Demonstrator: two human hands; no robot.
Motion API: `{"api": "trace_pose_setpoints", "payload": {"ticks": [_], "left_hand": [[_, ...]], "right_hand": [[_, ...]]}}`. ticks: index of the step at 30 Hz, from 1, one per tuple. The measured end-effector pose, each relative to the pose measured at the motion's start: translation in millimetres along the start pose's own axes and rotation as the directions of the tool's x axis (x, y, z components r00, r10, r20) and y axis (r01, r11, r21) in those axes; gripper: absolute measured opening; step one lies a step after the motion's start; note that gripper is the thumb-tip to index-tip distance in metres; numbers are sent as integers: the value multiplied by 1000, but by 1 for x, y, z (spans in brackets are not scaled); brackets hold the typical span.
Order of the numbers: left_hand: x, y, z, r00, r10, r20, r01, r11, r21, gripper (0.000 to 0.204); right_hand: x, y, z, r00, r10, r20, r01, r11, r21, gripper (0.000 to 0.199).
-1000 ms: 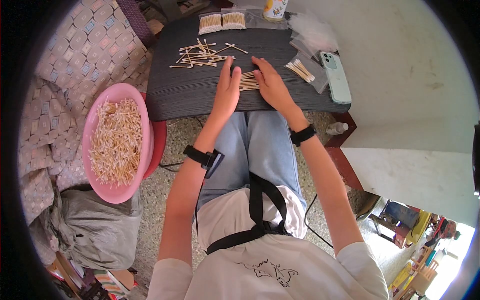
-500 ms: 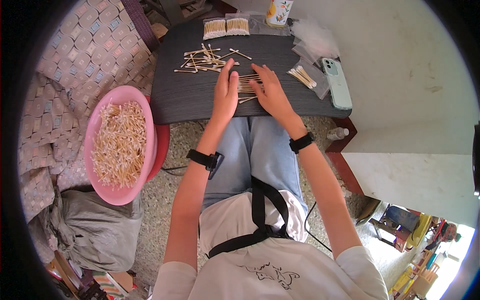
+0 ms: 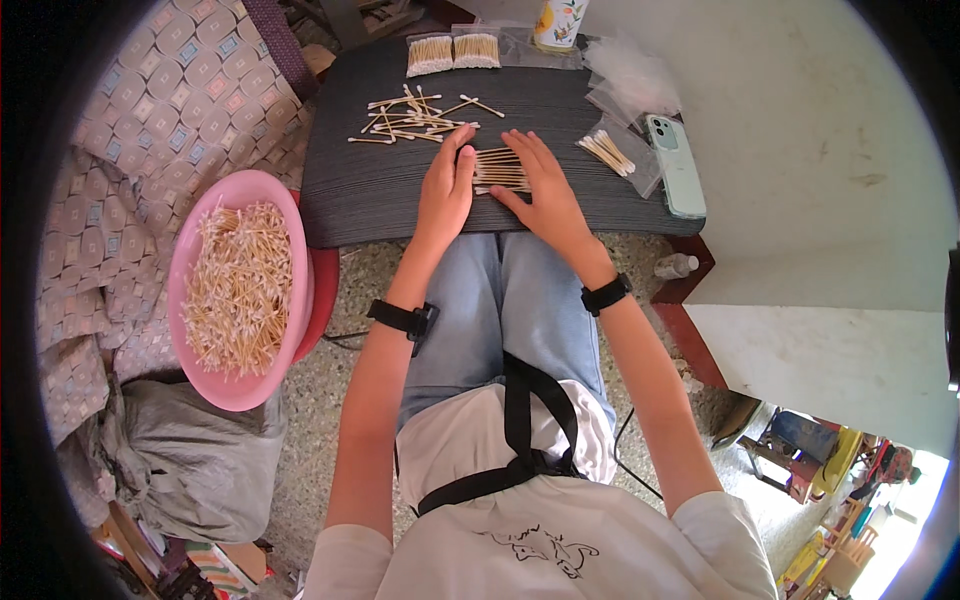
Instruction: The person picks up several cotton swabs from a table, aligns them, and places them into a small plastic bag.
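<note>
Several cotton swabs (image 3: 500, 169) lie side by side in a row on the dark table (image 3: 370, 205), between my two hands. Along the row's left ends stands my left hand (image 3: 446, 185), its fingers stretched out. My right hand (image 3: 545, 195) is at the right ends, fingers extended and thumb apart near the closest swab. Both palms face inward, and the hands cover the swab tips. Just beyond my left hand, a loose scatter of cotton swabs (image 3: 410, 118) lies crisscrossed. A small bunch of swabs (image 3: 606, 152) rests on a clear plastic bag to the right.
Two filled swab packets (image 3: 453, 53) sit at the far edge beside a printed cup (image 3: 558, 25). Clear bags (image 3: 630, 75) and a pale green phone (image 3: 674, 165) are at the right. A pink basin (image 3: 180, 300) heaped with swabs stands left of the table.
My right thumb has moved off the swabs toward me, and the hand has opened. The nearest, slanted swab now lies closer in line with the row. My left hand has shifted slightly.
</note>
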State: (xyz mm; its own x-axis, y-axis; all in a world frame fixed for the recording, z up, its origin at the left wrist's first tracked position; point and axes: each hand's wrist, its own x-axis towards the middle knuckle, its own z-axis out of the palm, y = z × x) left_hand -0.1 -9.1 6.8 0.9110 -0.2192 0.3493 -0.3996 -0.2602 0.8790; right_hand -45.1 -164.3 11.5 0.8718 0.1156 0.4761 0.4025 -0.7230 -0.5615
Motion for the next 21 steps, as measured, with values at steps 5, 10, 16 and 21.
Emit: {"api": "trace_pose_setpoints", "payload": {"ticks": [5, 10, 16, 21], "left_hand": [[-6, 7, -4, 998, 39, -48, -40, 999, -19, 30], [-32, 16, -8, 928, 360, 93, -368, 854, 368, 18], [-34, 13, -12, 952, 298, 72, -299, 853, 427, 12], [-28, 4, -10, 963, 266, 50, -262, 871, 415, 10]], "right_hand": [[-11, -4, -10, 991, -31, -128, 36, 999, 41, 26], [-15, -7, -12, 980, -128, -152, 127, 992, -18, 15], [-14, -7, -8, 986, -97, -136, 92, 995, -43, 13], [-12, -7, -3, 984, -81, -156, 73, 996, -54, 11]]}}
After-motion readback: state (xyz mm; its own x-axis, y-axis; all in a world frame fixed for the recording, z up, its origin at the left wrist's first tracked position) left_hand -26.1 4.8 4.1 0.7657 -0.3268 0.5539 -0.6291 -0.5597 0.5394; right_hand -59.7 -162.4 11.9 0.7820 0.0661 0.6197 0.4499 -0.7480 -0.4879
